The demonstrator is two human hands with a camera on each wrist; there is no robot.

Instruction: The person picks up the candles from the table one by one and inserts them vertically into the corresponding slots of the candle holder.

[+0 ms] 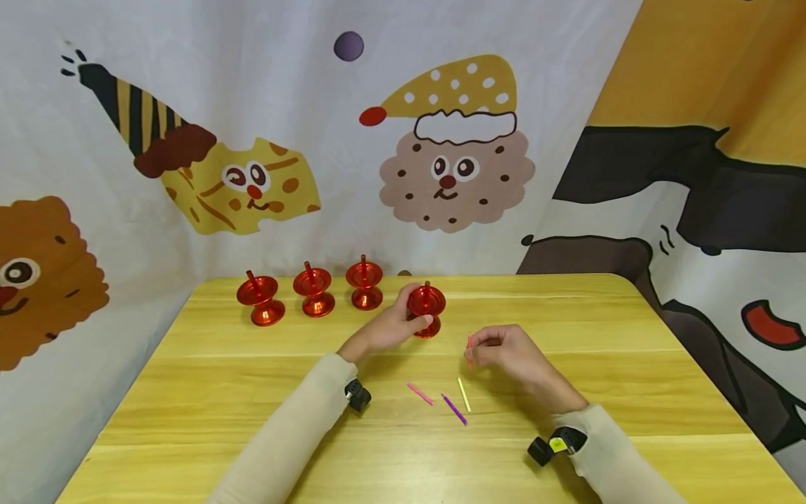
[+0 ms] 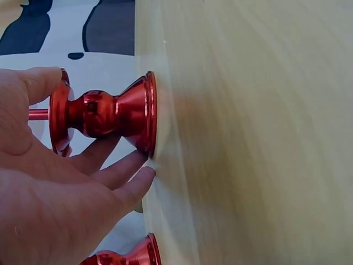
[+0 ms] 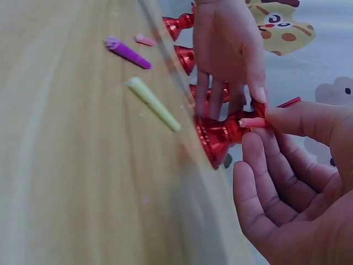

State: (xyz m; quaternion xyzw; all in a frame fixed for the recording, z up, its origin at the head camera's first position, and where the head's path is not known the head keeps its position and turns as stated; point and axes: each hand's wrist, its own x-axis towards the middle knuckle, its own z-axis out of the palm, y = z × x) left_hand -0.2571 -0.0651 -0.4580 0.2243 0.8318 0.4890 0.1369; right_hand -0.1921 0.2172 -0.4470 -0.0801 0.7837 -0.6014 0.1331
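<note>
My left hand holds a shiny red candle holder with a thin upright peg. In the left wrist view its thumb lies at the dish rim and the fingers reach round the lower part of the holder. To the right, my right hand pinches a small pinkish-red candle between thumb and finger, apart from the holder in the head view. On the table below the hands lie a pink candle, a purple candle and a pale yellow candle.
Three more red candle holders stand in a row at the back left of the wooden table. Behind the table's far edge hangs a cloth with cartoon prints.
</note>
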